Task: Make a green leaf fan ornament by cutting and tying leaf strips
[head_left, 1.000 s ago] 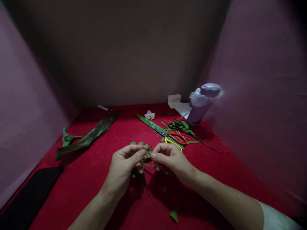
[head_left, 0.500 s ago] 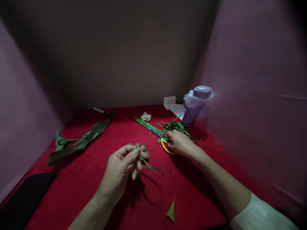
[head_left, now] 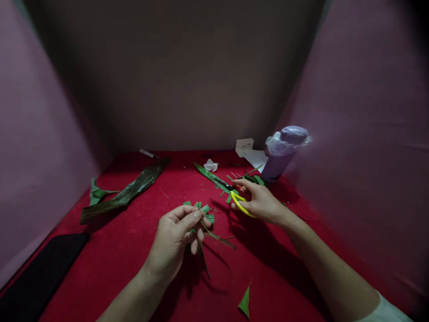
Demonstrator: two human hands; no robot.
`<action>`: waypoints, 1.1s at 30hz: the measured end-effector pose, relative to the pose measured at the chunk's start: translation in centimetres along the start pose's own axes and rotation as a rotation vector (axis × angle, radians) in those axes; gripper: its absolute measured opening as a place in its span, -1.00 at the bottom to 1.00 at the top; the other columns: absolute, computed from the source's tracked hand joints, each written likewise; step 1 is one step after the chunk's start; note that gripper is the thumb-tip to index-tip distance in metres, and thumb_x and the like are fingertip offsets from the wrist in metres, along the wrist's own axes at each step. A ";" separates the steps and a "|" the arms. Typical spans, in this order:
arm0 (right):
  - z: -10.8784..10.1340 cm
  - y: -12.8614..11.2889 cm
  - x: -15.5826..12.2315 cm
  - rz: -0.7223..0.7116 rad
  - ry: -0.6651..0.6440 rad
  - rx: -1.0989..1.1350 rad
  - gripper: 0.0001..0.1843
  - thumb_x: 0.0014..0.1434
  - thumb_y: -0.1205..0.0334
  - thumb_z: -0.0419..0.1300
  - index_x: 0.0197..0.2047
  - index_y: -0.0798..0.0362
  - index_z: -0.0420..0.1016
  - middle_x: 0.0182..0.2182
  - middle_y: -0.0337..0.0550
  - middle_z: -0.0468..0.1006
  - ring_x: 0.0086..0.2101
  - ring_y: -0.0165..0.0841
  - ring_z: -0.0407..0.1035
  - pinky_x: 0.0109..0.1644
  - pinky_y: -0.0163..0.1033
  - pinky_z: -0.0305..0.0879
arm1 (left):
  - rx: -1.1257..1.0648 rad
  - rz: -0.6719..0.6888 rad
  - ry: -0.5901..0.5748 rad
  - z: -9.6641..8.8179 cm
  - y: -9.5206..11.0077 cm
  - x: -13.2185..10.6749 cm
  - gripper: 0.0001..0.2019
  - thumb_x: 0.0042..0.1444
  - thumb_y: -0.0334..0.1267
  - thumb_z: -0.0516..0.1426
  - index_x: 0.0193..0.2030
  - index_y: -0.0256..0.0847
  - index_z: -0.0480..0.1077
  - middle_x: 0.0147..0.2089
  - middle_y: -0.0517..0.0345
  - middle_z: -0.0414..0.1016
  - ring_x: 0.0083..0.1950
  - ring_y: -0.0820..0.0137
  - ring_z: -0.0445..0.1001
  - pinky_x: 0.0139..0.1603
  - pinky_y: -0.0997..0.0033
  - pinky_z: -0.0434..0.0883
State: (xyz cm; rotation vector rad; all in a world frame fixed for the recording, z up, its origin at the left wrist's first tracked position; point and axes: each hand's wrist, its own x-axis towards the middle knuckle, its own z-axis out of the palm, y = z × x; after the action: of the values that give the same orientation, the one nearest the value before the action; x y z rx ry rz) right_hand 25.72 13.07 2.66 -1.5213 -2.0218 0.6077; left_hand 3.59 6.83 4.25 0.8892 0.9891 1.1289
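Note:
My left hand (head_left: 176, 239) pinches a small piece made of narrow green leaf strips (head_left: 204, 223) between thumb and fingers, above the red cloth (head_left: 134, 250). Loose strip ends trail from it to the right and down. My right hand (head_left: 259, 203) is closed round the yellow and red handles of a pair of scissors (head_left: 234, 193), whose dark blades point left and away. The scissors are lifted slightly off the cloth, beside a heap of green leaf offcuts (head_left: 253, 179).
A long dark leaf (head_left: 129, 192) and folded green bits (head_left: 95, 194) lie at the left. A purple bottle with plastic wrap (head_left: 281, 152), white paper (head_left: 251, 152), a crumpled tissue (head_left: 211, 166) and a pen (head_left: 147, 154) sit at the back. A black flat thing (head_left: 36, 273) lies front left.
My right hand let go of the leaf piece, reached right to the scissors, gripped their handles and has begun to lift them. My left hand kept hold of the leaf piece.

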 end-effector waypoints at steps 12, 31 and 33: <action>0.3 -5.8 -3.8 -0.166 -0.251 0.169 -0.20 -0.39 0.01 0.47 -0.06 -0.05 0.27 -0.25 -0.23 0.39 -0.25 -0.30 0.28 -0.20 -0.25 0.24 | -0.033 0.074 0.090 -0.2 -0.2 0.2 -0.86 0.00 -0.25 0.17 -0.41 -0.27 0.33 -0.50 0.18 0.44 -0.62 0.56 0.32 -0.75 0.65 0.18; 2.4 -5.5 -4.3 -0.404 -0.044 -0.102 -0.15 -0.23 -0.35 0.22 0.01 0.05 0.32 -0.32 -0.12 0.46 -0.35 -0.29 0.34 -0.26 -0.24 0.22 | 0.017 0.094 0.032 -0.4 -0.7 0.1 -0.88 0.05 -0.26 0.13 -0.39 -0.28 0.34 -0.57 0.18 0.43 -0.63 0.54 0.33 -0.68 0.60 0.22; 2.4 -5.5 -4.3 -0.411 -0.043 -0.104 -0.18 -0.21 -0.34 0.22 0.00 0.05 0.33 -0.32 -0.12 0.46 -0.34 -0.29 0.35 -0.25 -0.24 0.23 | 0.018 0.092 0.033 -0.4 -0.7 0.1 -0.88 0.05 -0.26 0.14 -0.40 -0.28 0.33 -0.58 0.18 0.43 -0.64 0.54 0.34 -0.67 0.59 0.22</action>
State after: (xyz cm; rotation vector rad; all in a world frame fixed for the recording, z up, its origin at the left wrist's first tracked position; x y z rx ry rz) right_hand 21.17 7.35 3.71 -1.1019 -2.3391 0.3756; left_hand 3.46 6.83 3.48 0.9408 0.9946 1.2173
